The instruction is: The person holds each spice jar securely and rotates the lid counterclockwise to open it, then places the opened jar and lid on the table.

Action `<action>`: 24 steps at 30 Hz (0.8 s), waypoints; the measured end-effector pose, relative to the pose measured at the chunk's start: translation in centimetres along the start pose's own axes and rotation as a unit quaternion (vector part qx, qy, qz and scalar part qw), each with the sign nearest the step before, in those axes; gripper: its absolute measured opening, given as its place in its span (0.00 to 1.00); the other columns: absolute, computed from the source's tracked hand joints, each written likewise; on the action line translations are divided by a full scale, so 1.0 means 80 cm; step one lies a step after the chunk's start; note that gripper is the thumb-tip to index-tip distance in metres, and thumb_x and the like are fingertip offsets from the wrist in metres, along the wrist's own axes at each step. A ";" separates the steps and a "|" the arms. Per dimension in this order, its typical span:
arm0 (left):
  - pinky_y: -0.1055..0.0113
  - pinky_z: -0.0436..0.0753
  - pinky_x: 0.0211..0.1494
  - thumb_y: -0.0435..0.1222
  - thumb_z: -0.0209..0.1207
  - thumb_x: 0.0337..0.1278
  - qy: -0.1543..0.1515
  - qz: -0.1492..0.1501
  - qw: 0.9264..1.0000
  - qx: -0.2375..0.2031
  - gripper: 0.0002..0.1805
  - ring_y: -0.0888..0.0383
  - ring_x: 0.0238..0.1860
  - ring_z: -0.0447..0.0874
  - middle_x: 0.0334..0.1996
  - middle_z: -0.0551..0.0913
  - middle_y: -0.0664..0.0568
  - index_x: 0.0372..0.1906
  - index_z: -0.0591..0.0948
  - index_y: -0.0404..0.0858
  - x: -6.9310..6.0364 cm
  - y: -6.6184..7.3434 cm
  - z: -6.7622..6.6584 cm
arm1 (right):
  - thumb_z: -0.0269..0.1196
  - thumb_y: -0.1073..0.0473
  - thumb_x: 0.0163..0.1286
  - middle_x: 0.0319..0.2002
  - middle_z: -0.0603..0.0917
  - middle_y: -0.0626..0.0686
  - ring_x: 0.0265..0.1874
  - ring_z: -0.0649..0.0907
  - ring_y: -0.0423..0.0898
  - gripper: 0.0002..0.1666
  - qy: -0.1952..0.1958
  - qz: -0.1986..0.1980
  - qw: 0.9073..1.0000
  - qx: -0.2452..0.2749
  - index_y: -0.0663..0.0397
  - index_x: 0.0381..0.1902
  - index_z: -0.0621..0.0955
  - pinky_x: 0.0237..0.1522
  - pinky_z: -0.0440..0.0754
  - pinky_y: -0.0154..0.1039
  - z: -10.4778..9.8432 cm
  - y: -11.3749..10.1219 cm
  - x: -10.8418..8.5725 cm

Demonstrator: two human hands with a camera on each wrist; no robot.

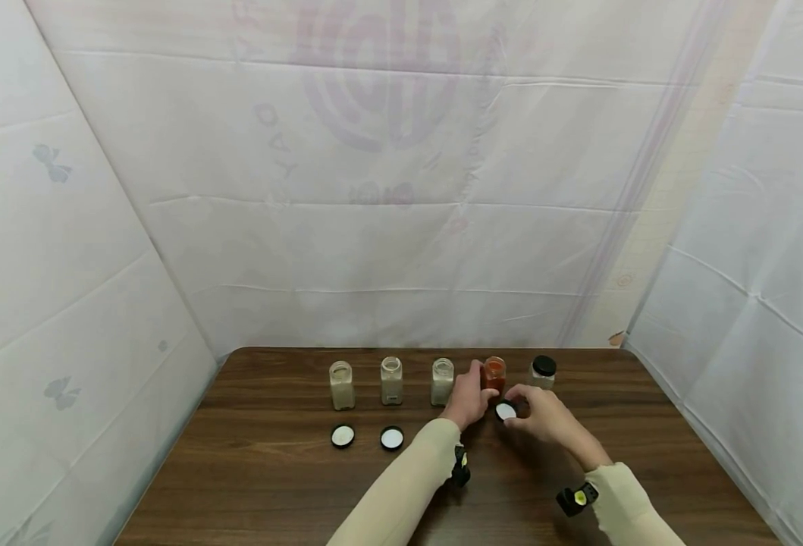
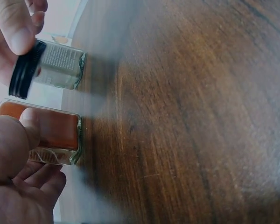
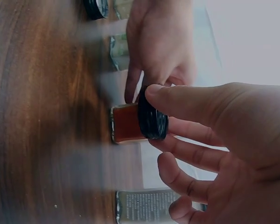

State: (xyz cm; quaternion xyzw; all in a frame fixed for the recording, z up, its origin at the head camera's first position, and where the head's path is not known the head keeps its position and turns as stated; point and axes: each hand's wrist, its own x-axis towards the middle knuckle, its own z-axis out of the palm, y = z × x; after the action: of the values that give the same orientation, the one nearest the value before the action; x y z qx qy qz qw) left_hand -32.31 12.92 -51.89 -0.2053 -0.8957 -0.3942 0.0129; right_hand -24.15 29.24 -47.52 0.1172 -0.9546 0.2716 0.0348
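A glass jar of red-orange powder (image 1: 494,370) stands on the table, open at the top. My left hand (image 1: 468,398) grips it from its left side, with the thumb (image 2: 30,123) across the near face. Between thumb and fingers, my right hand (image 1: 544,417) pinches a black lid (image 3: 151,116), held apart from the jar, just in front of it. The lid's white inner face (image 1: 506,411) shows in the head view. Part of the jar is hidden behind the lid in the right wrist view.
Three lidless jars of pale contents, a left one (image 1: 342,387), a middle one (image 1: 391,381) and another (image 1: 442,381), stand leftward. Two black lids (image 1: 343,435) lie white side up before them. A black-capped jar (image 1: 544,370) stands at right. White sheeting (image 1: 374,250) surrounds the wooden table (image 1: 258,470).
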 end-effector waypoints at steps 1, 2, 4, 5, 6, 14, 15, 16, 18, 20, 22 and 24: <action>0.58 0.84 0.49 0.41 0.67 0.67 0.000 0.000 1.000 0.002 0.23 0.51 0.48 0.87 0.46 0.86 0.43 0.59 0.70 0.41 0.000 0.000 0.000 | 0.77 0.60 0.60 0.46 0.87 0.54 0.46 0.85 0.52 0.21 -0.004 0.006 1.000 -0.002 0.58 0.49 0.84 0.46 0.83 0.52 0.002 0.000 0.001; 0.58 0.84 0.48 0.41 0.67 0.67 0.001 0.001 1.000 0.004 0.23 0.51 0.47 0.87 0.46 0.86 0.43 0.59 0.70 0.41 0.000 0.000 0.000 | 0.78 0.59 0.60 0.46 0.87 0.54 0.45 0.85 0.51 0.21 -0.008 0.010 1.000 -0.003 0.58 0.49 0.84 0.46 0.83 0.53 0.003 0.000 0.001; 0.58 0.84 0.48 0.41 0.67 0.67 0.002 0.002 1.000 0.007 0.23 0.51 0.47 0.87 0.45 0.86 0.43 0.59 0.71 0.41 -0.001 0.001 0.000 | 0.78 0.59 0.60 0.45 0.86 0.54 0.45 0.85 0.51 0.21 -0.012 0.026 1.000 -0.004 0.57 0.49 0.84 0.45 0.83 0.53 0.006 -0.001 0.002; 0.58 0.84 0.48 0.41 0.67 0.67 0.001 0.003 1.000 0.008 0.23 0.51 0.47 0.87 0.45 0.86 0.43 0.59 0.71 0.41 -0.001 0.002 -0.001 | 0.78 0.58 0.60 0.45 0.87 0.54 0.45 0.85 0.51 0.21 -0.013 0.030 0.999 -0.005 0.57 0.49 0.84 0.45 0.83 0.53 0.007 -0.002 0.003; 0.58 0.84 0.47 0.42 0.66 0.67 0.000 0.002 1.000 0.009 0.23 0.51 0.47 0.87 0.45 0.86 0.43 0.59 0.70 0.41 -0.002 0.002 -0.001 | 0.78 0.58 0.59 0.45 0.87 0.54 0.45 0.85 0.51 0.21 -0.015 0.034 0.999 -0.005 0.57 0.48 0.84 0.45 0.83 0.54 0.008 -0.003 0.003; 0.58 0.84 0.44 0.42 0.65 0.69 -0.010 -0.006 1.000 0.007 0.22 0.51 0.46 0.87 0.44 0.86 0.45 0.59 0.70 0.42 -0.003 0.003 -0.002 | 0.80 0.56 0.57 0.43 0.87 0.52 0.43 0.86 0.51 0.21 -0.019 0.058 0.998 -0.022 0.54 0.46 0.85 0.43 0.83 0.55 0.022 -0.005 0.005; 0.59 0.84 0.45 0.42 0.65 0.69 -0.011 -0.007 1.000 0.006 0.22 0.51 0.46 0.87 0.44 0.86 0.45 0.59 0.70 0.42 -0.002 0.003 -0.002 | 0.80 0.56 0.57 0.43 0.87 0.52 0.43 0.86 0.51 0.21 -0.020 0.058 0.998 -0.024 0.53 0.46 0.85 0.44 0.83 0.55 0.024 -0.005 0.006; 0.59 0.84 0.45 0.42 0.65 0.69 -0.011 -0.007 1.000 0.005 0.22 0.51 0.46 0.87 0.44 0.86 0.45 0.59 0.71 0.42 -0.002 0.003 -0.002 | 0.80 0.55 0.57 0.43 0.87 0.51 0.44 0.86 0.51 0.21 -0.020 0.058 0.998 -0.025 0.53 0.46 0.85 0.44 0.83 0.55 0.026 -0.005 0.006; 0.59 0.84 0.45 0.42 0.65 0.69 -0.010 -0.008 1.000 0.004 0.22 0.52 0.46 0.87 0.44 0.86 0.46 0.59 0.71 0.42 -0.002 0.003 -0.002 | 0.80 0.55 0.57 0.43 0.87 0.51 0.44 0.86 0.51 0.21 -0.020 0.059 0.998 -0.027 0.53 0.46 0.85 0.45 0.83 0.55 0.030 -0.005 0.008; 0.59 0.84 0.46 0.41 0.65 0.69 -0.009 -0.008 1.000 0.002 0.22 0.52 0.45 0.87 0.44 0.86 0.45 0.59 0.71 0.42 -0.001 0.002 -0.002 | 0.80 0.55 0.57 0.43 0.87 0.51 0.44 0.86 0.51 0.21 -0.021 0.061 0.998 -0.028 0.53 0.46 0.85 0.45 0.83 0.55 0.033 -0.005 0.009; 0.59 0.84 0.45 0.41 0.66 0.68 -0.008 -0.004 1.000 0.002 0.22 0.52 0.45 0.87 0.44 0.86 0.45 0.59 0.71 0.42 -0.001 0.002 -0.002 | 0.80 0.56 0.57 0.43 0.87 0.50 0.44 0.86 0.50 0.21 -0.023 0.064 0.997 -0.028 0.52 0.46 0.85 0.45 0.83 0.55 0.036 -0.005 0.010; 0.58 0.84 0.46 0.41 0.66 0.68 -0.006 0.000 1.000 0.003 0.22 0.51 0.45 0.87 0.44 0.86 0.45 0.59 0.71 0.41 -0.001 0.002 -0.002 | 0.80 0.56 0.56 0.42 0.87 0.49 0.43 0.86 0.49 0.21 -0.023 0.067 0.997 -0.030 0.52 0.46 0.86 0.45 0.83 0.55 0.038 -0.006 0.011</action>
State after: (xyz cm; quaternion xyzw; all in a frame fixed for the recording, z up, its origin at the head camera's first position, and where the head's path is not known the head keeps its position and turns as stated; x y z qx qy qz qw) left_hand -32.18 12.86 -51.71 -0.2078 -0.8969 -0.3903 0.0086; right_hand -24.90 27.06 -49.75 0.0578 -0.9685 0.2420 -0.0024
